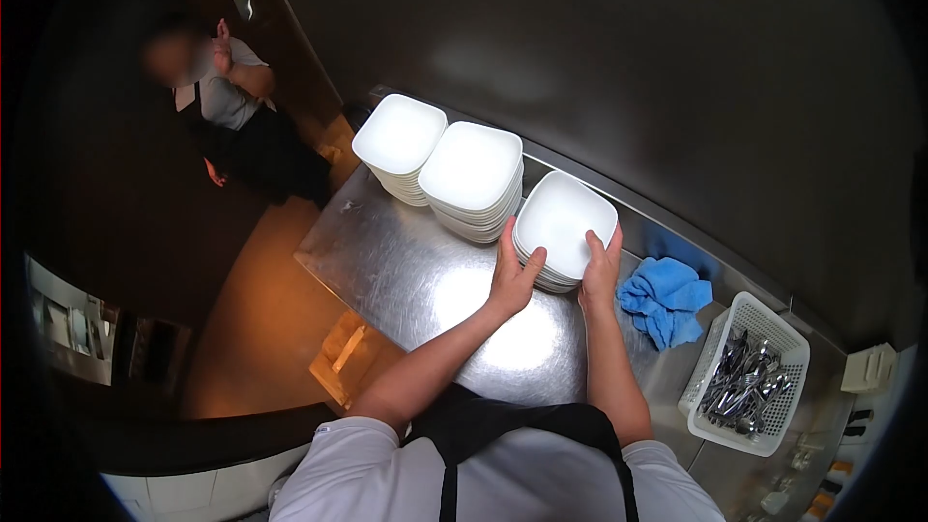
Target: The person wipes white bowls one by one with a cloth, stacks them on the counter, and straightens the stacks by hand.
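Three stacks of white square plates stand along the back of a steel counter. My left hand [513, 273] is closed round the near left side of the right stack [565, 217], its thumb on the plates' rim. On the other side of that stack, my right hand [601, 266] grips the edge, with the thumb over the top plate. The middle stack [471, 166] is just left of my left hand, and the left stack [400, 134] stands beside it.
A crumpled blue cloth [665, 300] lies right of my right hand. Farther right, a white perforated basket [795, 353] holds cutlery [749, 385]. The steel counter [372, 256] meets a dark wall behind the plates. At the upper left stands another person [237, 101] with one hand raised.
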Demonstrator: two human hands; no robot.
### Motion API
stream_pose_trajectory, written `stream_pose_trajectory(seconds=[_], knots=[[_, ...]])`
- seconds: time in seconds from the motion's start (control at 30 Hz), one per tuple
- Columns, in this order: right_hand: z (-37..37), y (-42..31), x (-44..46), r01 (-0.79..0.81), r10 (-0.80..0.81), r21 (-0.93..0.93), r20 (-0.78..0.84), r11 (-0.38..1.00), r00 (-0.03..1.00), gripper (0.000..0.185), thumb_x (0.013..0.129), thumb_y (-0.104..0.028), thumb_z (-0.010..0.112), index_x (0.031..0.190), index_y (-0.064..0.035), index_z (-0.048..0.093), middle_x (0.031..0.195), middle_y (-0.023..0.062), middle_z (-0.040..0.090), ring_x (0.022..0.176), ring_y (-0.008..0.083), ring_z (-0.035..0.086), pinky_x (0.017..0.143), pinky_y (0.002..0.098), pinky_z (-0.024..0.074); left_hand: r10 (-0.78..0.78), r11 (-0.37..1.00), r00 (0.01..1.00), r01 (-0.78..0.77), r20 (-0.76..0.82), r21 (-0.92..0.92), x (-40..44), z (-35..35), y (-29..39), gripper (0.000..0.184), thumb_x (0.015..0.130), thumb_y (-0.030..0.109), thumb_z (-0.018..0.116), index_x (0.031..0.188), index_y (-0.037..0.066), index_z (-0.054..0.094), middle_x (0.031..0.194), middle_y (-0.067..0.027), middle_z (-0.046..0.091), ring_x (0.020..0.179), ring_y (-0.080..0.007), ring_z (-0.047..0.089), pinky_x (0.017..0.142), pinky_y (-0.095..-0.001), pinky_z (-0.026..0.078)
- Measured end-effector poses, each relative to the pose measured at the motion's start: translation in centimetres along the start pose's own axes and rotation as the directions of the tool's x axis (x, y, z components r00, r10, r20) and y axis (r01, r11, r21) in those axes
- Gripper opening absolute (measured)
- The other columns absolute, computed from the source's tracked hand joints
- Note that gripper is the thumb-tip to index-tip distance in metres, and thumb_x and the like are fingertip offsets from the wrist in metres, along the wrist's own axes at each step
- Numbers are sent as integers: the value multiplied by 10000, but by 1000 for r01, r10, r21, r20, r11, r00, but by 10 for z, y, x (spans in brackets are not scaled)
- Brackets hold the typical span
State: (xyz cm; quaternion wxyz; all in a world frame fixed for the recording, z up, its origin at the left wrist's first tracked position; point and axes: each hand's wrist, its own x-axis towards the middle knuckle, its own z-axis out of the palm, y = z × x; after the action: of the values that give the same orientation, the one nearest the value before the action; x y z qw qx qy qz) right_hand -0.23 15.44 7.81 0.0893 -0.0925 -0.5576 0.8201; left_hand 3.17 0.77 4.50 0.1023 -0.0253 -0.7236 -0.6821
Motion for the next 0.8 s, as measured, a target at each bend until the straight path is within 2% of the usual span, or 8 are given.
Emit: stream_pose_trajectory(seconds=[0.07,0.17,0.23,0.4,0.8], knots=[[0,1,0,6,-6,-6,0,1000,1000,610,945,-129,567,1497,-18,332,1406,176,497,1267,277,507,1077,359,386,12,1000,1000,-11,-8,12,0,1,-4,794,1022,293,551,1547,-34,52,1509,-234,300,1393,-290,335,1163,-390,269],[1,-1,0,-11,11,-4,-10,1000,1000,617,943,-131,573,1499,-25,330,1405,176,499,1264,279,511,1075,360,390,-13,999,1000,11,-22,-50,1,2,-2,862,981,403,587,1544,-38,106,1534,-290,231,1445,-379,256,1187,-434,220],[0,1,1,-9,8,-38,-27,999,1000,619,942,-133,576,1501,-30,330,1403,176,502,1260,279,515,1072,362,394,-10,999,1000,9,-26,-31,1,3,-6,867,977,413,590,1542,-40,112,1534,-294,231,1446,-384,253,1188,-436,215],[3,0,1,-33,33,21,-7,999,999,616,946,-137,579,1501,-38,332,1407,174,499,1263,275,514,1070,365,397,5,998,999,-3,-35,57,0,1,-1,883,972,437,586,1533,-59,118,1534,-305,238,1441,-403,259,1190,-447,204],[1,1,1,-17,17,-16,8,1000,1000,598,954,-165,562,1493,-44,332,1409,162,496,1266,273,508,1060,388,412,6,999,999,-4,-39,48,0,1,2,885,969,447,582,1527,-65,122,1521,-312,246,1433,-408,266,1184,-454,216]])
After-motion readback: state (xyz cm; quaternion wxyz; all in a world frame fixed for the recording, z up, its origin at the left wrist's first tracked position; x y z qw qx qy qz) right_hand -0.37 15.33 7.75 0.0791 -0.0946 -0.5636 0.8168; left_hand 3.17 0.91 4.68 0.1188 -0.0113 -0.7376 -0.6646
